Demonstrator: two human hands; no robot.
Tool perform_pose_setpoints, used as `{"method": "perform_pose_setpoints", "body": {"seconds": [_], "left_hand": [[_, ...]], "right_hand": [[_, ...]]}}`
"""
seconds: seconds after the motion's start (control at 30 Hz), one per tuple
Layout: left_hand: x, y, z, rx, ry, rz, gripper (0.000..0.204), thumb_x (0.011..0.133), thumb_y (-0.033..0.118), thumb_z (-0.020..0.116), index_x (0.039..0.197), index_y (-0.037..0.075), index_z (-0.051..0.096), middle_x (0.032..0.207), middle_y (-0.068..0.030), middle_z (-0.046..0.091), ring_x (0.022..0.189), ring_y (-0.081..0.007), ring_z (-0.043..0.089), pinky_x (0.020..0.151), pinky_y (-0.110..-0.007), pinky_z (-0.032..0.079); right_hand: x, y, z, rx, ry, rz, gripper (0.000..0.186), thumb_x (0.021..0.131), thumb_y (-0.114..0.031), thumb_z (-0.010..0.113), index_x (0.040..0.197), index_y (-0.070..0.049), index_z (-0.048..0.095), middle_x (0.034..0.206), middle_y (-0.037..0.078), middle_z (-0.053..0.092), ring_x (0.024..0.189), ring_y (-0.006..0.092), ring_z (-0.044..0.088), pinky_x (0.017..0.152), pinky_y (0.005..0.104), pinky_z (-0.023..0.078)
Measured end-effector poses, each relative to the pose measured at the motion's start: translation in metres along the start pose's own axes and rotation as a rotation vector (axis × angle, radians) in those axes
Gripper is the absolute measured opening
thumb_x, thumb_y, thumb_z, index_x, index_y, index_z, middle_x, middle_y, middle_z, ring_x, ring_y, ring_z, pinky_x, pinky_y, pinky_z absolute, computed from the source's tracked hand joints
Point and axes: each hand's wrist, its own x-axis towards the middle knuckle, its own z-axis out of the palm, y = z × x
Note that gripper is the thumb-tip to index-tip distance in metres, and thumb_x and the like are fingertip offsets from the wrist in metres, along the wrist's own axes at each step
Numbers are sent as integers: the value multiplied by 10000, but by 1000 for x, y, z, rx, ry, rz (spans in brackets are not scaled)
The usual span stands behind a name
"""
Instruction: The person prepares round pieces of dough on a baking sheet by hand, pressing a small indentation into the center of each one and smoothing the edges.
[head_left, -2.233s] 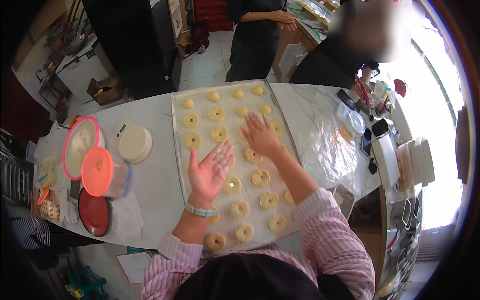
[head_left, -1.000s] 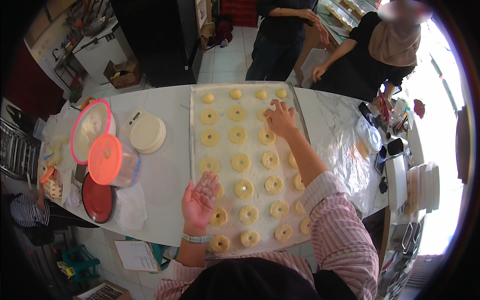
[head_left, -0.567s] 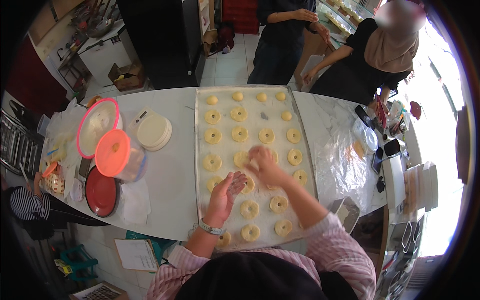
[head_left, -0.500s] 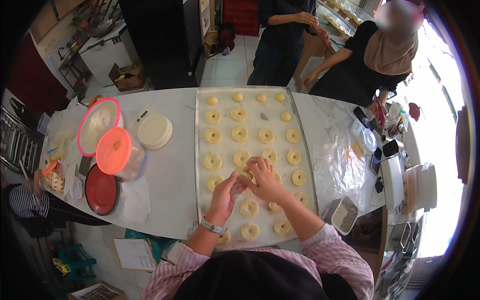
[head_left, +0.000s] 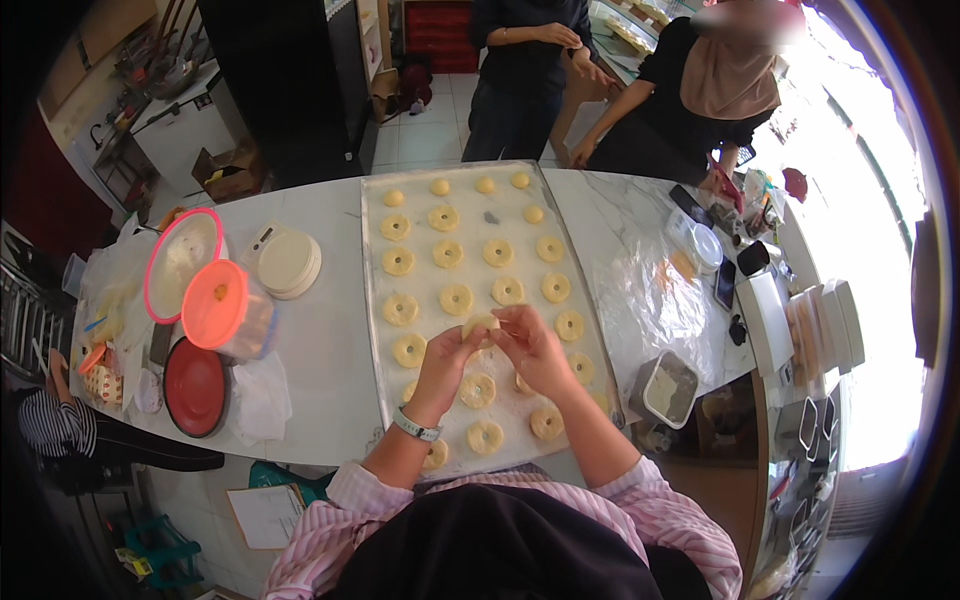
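Observation:
Both hands are raised over the large floured tray (head_left: 525,272), pinching one pale yellow piece of dough (head_left: 481,324) between them. My left hand (head_left: 448,362), with a watch at its wrist, grips the dough's left side between thumb and fingers. On the other side, my right hand (head_left: 533,350) has its fingertips closed at the edge. Whether this piece has a hole, I cannot tell. Rows of flat dough rings (head_left: 456,299) lie around and beneath my hands. Several small dough balls (head_left: 440,187) sit along the tray's far end, with another dough ball (head_left: 533,214) just nearer.
Left of the tray are a white kitchen scale (head_left: 287,262), a pink-rimmed bowl (head_left: 160,262), an orange-lidded tub (head_left: 215,304) and a red round lid (head_left: 195,387). Plastic film (head_left: 640,300) and a metal tin (head_left: 668,388) lie rightward. Two people stand across the table; another is at far left.
My right hand has come off the top of my left and now pinches the dough's right side. The dough shows between my fingertips. The whole view has shifted a little.

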Motion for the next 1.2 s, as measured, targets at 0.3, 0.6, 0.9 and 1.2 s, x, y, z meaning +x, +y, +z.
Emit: {"method": "perform_pose_setpoints", "body": {"seconds": [0.3, 0.6, 0.9, 1.2], "left_hand": [[-5, 9, 13, 15, 109, 126, 305, 801, 65, 691, 1070, -46, 602, 958, -76, 648, 846, -106, 608, 764, -229, 496], [-5, 11, 2, -32, 32, -35, 250, 823, 74, 665, 1038, -46, 620, 926, -95, 660, 830, -138, 632, 738, -239, 508], [-6, 10, 5, -55, 23, -64, 277, 807, 132, 697, 1017, -39, 644, 888, -67, 666, 768, -92, 599, 667, -199, 469], [-9, 4, 5, -29, -2, -81, 255, 829, 165, 676, 992, -31, 658, 876, -55, 664, 753, -85, 592, 651, -202, 470]], "right_hand": [[-4, -14, -9, -2, 50, 57, 258, 795, -45, 669, 1051, -32, 653, 925, 87, 651, 801, 135, 621, 729, 247, 500], [-12, -17, -22, 121, -40, 208, 240, 825, -94, 662, 1050, -11, 653, 978, 57, 628, 828, 77, 579, 676, 209, 469], [-12, -14, -28, 123, 6, 262, 228, 826, -89, 653, 1034, 6, 654, 940, 64, 636, 828, 106, 599, 700, 218, 472], [-18, -8, -31, 90, -22, 274, 237, 831, -88, 647, 1050, 3, 650, 944, 53, 602, 777, 100, 598, 663, 228, 464]]}}
